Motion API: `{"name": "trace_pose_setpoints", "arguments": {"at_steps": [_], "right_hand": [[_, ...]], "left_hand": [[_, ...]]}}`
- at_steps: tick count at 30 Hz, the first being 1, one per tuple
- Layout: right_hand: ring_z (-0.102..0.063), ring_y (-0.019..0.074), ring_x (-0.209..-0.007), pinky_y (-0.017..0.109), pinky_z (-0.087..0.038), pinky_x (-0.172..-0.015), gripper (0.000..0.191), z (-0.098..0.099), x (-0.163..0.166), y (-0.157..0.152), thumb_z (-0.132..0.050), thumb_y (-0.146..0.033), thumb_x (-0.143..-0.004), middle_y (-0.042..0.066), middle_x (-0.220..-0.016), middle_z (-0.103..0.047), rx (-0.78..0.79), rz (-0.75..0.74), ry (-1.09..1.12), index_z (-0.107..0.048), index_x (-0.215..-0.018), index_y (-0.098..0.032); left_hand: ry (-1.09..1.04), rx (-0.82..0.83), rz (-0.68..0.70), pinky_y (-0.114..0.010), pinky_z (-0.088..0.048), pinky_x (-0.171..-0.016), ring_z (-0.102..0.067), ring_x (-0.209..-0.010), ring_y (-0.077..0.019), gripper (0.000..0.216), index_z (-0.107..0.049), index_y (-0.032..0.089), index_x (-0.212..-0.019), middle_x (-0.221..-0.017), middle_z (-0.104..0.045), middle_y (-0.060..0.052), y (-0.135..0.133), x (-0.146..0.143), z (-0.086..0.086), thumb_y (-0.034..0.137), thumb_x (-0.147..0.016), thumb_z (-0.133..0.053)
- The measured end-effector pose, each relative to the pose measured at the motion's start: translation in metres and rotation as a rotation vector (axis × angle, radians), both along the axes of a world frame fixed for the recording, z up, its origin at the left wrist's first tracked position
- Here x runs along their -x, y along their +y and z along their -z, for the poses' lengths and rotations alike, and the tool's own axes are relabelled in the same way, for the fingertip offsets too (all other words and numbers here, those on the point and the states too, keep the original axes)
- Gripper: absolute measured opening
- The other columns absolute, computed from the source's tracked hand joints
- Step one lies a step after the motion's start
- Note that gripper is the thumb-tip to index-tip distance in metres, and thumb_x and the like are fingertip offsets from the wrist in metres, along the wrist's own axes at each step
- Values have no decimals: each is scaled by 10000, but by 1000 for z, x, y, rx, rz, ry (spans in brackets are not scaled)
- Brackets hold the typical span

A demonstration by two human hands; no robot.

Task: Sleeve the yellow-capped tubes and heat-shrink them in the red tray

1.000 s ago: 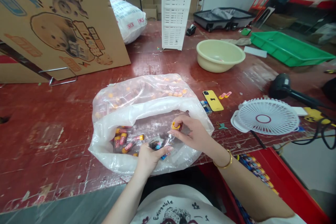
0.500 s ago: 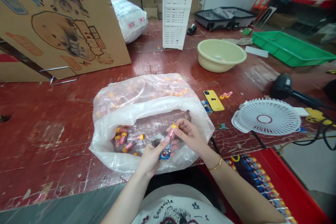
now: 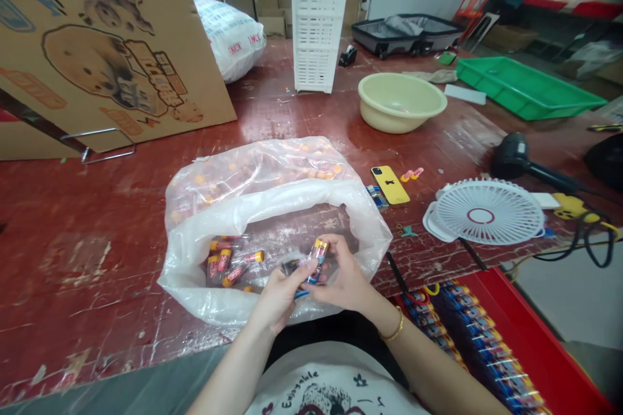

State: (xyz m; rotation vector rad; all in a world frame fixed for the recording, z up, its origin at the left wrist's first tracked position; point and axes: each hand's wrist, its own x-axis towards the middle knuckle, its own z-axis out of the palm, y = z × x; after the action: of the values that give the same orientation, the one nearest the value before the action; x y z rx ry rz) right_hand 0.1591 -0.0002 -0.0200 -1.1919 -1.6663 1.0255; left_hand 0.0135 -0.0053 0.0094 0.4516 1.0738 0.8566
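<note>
Over the open clear plastic bag (image 3: pixel 272 198), my hands hold a small tube (image 3: pixel 317 258) with a yellow cap, now covered in blue printed film. My left hand (image 3: pixel 280 295) is closed, thumb on the tube's side, with dark printed film sleeves (image 3: pixel 291 266) also between its fingers. Wrapped round the tube from the right, my right hand (image 3: pixel 348 279) has its fingertips near the cap and its thumb lower down. Inside the bag lie several pink-filled tubes (image 3: pixel 236 272) with yellow caps; more show through its far side.
A yellow phone (image 3: pixel 390 185), two small pink tubes (image 3: pixel 412 174), a white fan grille (image 3: pixel 481 215) and a hair dryer (image 3: pixel 516 159) lie to the right. Behind stand a cream basin (image 3: pixel 402 104) and white basket (image 3: pixel 316 26). A red tray (image 3: pixel 535 324) of wrapped tubes sits below the edge.
Blue film now covers the tube nearly up to its cap, where pink showed before. My right hand's grip has shifted from the cap to lower round the tube.
</note>
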Motion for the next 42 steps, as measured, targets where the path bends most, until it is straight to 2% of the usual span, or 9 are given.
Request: {"name": "trace_pose_setpoints", "arguments": {"at_steps": [7,12,23,30,34,36,38,40,42], "right_hand": [[-610,187,-923,357,-549,-773,616,0,4,-5,-729,-221,-674,20,-993,-529,45,-12,109,-310,-1120,-294],[-623,172,-884,330,-558,-729,651,7,2,-10,-717,-199,-672,26,-1014,-519,30,11,114,-288,-1152,-297],[-612,166,-851,297,-540,-663,628,1,3,-9,-689,-200,-671,10,-945,-505,13,27,115,-291,-1150,-283],[-615,170,-882,304,-543,-700,660,5,1,-10,-701,-196,-677,33,-1020,-515,38,-2,111,-281,-1180,-283],[-579,209,-1027,339,-529,-808,674,-5,-1,-11,-758,-236,-647,82,-1158,-484,-85,47,4,-334,-1170,-264],[-551,222,-1078,363,-500,-887,655,-13,-19,-13,-782,-239,-623,80,-1173,-474,-179,144,-56,-363,-1127,-257],[-541,214,-1069,373,-477,-923,636,-17,-62,-20,-791,-253,-622,70,-1163,-473,-254,314,-105,-367,-1096,-258],[-544,198,-1017,368,-478,-898,640,-14,-130,-42,-794,-306,-635,62,-1158,-476,-260,573,-200,-357,-1101,-260],[-543,193,-961,371,-481,-864,681,-6,-210,-87,-786,-397,-638,51,-1122,-484,-134,901,-371,-338,-1131,-259]], "left_hand": [[-34,15,26,-252,-529,-617,-714,-734,-233,460,-773,102,-789,-667,-735,-97,-4,-3,6,503,-583,-865],[-68,32,53,-252,-531,-625,-711,-701,-219,466,-771,89,-812,-649,-732,-102,-4,-5,3,478,-579,-877],[-87,3,63,-239,-524,-602,-721,-755,-244,463,-771,92,-823,-724,-755,-123,-3,-7,-1,488,-601,-864],[-78,-10,68,-248,-526,-631,-722,-773,-256,384,-771,119,-830,-716,-757,-93,-7,-7,3,473,-686,-810],[-20,-41,63,-276,-544,-726,-717,-844,-271,385,-761,134,-833,-748,-762,-71,-4,-10,-2,480,-670,-815],[11,-23,60,-309,-553,-776,-716,-870,-271,403,-749,150,-908,-816,-770,-68,-3,-13,-5,474,-676,-805],[77,20,88,-352,-562,-798,-716,-870,-268,462,-720,169,-1023,-895,-770,-73,-5,-16,-7,466,-677,-793],[199,10,199,-390,-563,-825,-712,-856,-268,527,-694,175,-1080,-919,-763,-74,-14,-18,-5,485,-664,-789],[326,-74,427,-395,-547,-875,-701,-826,-273,540,-712,170,-1011,-842,-750,-63,-31,-18,-1,570,-654,-768]]}}
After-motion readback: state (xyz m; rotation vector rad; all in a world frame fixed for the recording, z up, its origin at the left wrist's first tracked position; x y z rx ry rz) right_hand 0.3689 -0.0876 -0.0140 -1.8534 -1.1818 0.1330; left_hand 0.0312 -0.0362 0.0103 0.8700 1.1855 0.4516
